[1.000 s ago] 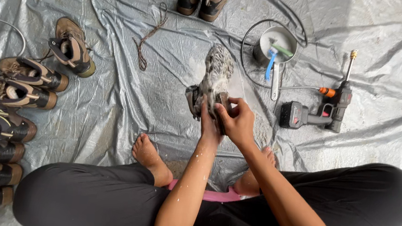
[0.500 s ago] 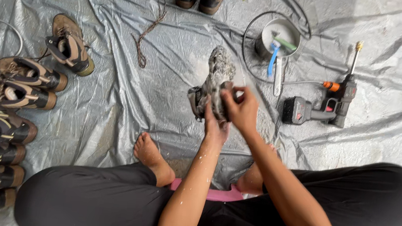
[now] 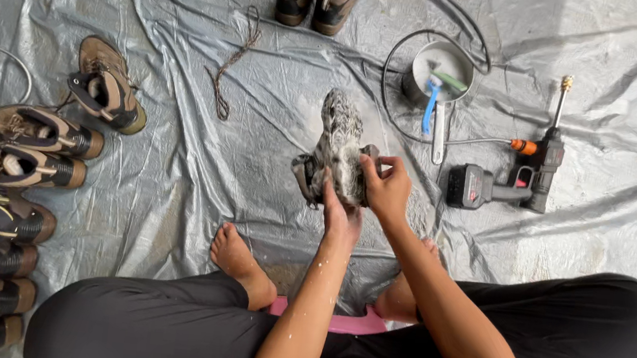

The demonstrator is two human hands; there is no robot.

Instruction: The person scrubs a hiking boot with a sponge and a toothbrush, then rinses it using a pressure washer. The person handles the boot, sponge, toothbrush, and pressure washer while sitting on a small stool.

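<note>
At centre of the grey tarp [image 3: 175, 188], a soapy grey shoe [image 3: 338, 145] held upright, toe toward 12 o'clock. Left hand [image 3: 340, 213] gripping its heel end from 6 o'clock; right hand [image 3: 387, 188] clasped on its side at 4 o'clock. Off at 2 o'clock, a metal pot [image 3: 436, 73] with a blue brush [image 3: 428, 112]; at 3 o'clock, a cordless sprayer [image 3: 503, 183]. Along 9 o'clock, a row of brown shoes [image 3: 9, 194].

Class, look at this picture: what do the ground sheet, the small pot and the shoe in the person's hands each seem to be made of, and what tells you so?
Ground sheet: probably plastic tarpaulin, grey and slightly glossy, with sharp creases.
Small pot: apparently metal, with a dull silvery wall and rim.
Shoe, held by the left hand and right hand: likely fabric or suede with a rubber sole, though whitish foam covers it, so this is uncertain.
</note>
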